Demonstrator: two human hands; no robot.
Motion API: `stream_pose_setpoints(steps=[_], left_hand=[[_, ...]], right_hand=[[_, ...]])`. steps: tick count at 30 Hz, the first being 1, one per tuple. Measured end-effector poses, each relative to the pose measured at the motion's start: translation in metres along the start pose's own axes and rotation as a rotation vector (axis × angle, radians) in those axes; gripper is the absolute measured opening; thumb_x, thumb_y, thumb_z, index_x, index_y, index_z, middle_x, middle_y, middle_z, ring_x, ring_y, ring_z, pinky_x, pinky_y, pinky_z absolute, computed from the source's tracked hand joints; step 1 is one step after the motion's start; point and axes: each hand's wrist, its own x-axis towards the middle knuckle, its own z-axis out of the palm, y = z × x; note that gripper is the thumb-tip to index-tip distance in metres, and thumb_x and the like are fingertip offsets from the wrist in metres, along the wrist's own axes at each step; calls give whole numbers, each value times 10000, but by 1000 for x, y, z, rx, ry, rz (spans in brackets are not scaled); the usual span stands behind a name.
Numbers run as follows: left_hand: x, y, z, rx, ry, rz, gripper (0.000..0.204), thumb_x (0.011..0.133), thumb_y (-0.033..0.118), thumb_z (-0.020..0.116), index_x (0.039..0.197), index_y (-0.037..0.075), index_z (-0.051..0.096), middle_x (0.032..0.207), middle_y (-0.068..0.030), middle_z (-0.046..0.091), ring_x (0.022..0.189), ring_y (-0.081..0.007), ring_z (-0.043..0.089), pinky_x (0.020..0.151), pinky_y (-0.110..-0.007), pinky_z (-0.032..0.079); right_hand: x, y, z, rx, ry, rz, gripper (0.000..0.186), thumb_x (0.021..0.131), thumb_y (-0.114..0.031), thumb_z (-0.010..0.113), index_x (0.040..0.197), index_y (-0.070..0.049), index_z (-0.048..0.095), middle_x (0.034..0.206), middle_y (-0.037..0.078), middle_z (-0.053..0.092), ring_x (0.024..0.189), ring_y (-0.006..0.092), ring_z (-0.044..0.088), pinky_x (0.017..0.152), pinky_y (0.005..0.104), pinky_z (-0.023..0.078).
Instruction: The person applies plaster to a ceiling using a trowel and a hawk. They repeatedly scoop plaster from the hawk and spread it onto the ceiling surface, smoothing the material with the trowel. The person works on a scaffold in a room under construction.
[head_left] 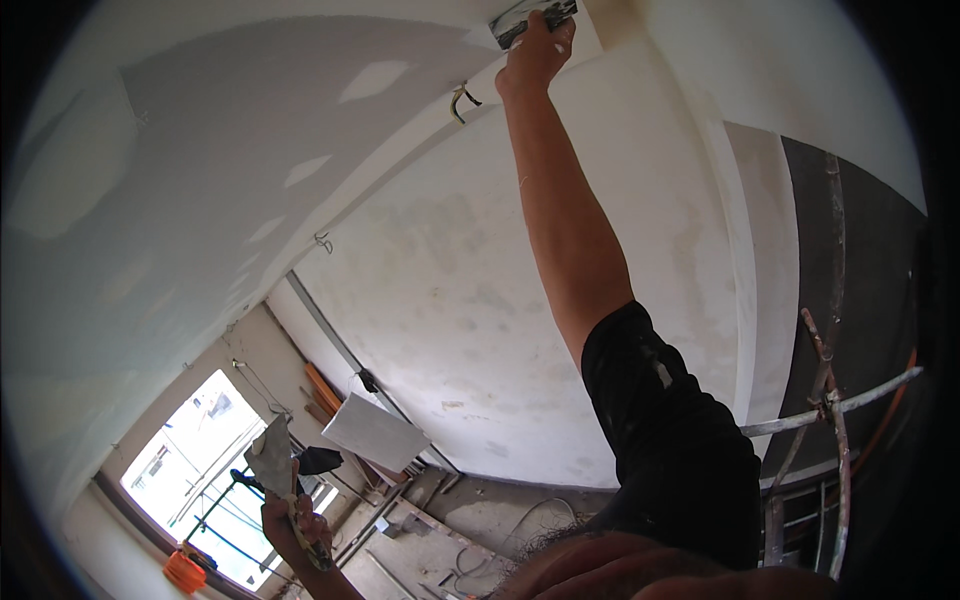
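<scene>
My right arm stretches up high, and my right hand (540, 52) is closed on a plastering trowel (510, 27), a wide flat blade with dark smears. Its blade lies at or close against the pale ceiling (300, 80); whether it touches I cannot tell. Low on the left, my left hand (292, 528) is wrapped round the handle of a putty knife (270, 458), its broad grey blade pointing upward. White filler patches (375, 80) mark the ceiling left of the trowel. A bundle of loose wires (461, 103) hangs out near my right wrist.
Metal scaffold poles (835, 405) cross at the right. A bright window (205, 460) is at the lower left, with an orange object (184, 570) near it. A light grey board (375, 432) leans by the far wall (440, 300). Hoses and planks lie on the floor (500, 515) below.
</scene>
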Motion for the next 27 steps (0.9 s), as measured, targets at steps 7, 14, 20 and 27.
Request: stream_pose_setpoints(steps=[7,14,20,27], left_hand=[[-9,13,-12,-41,-48,-16,609,938,111,430,1506,-14,250,1531,-248,392,582,-173,515,372,-254,493],[-13,16,-20,-51,60,32,654,892,97,436,1483,-74,213,1466,-326,437,518,-160,555,320,-263,497],[-13,17,-28,-78,22,-16,681,883,96,441,1497,-62,193,1481,-322,421,526,-156,554,320,-258,484],[-17,16,-34,-104,49,-48,723,874,109,435,1529,-24,158,1484,-313,420,525,-161,535,318,-263,468]], right_hand=[[-21,-17,20,30,-17,-4,350,926,-79,507,1274,-43,494,1048,17,527,881,119,487,765,296,420],[-43,-38,41,-12,-37,33,367,935,-98,517,1298,-51,491,1096,21,541,900,111,489,716,291,422],[-61,-54,61,11,-13,94,371,949,-98,532,1317,-68,503,1109,12,558,947,115,500,802,292,433],[-73,-51,84,13,-99,-93,280,966,-59,553,1244,-19,544,1075,58,609,953,175,550,834,321,436]])
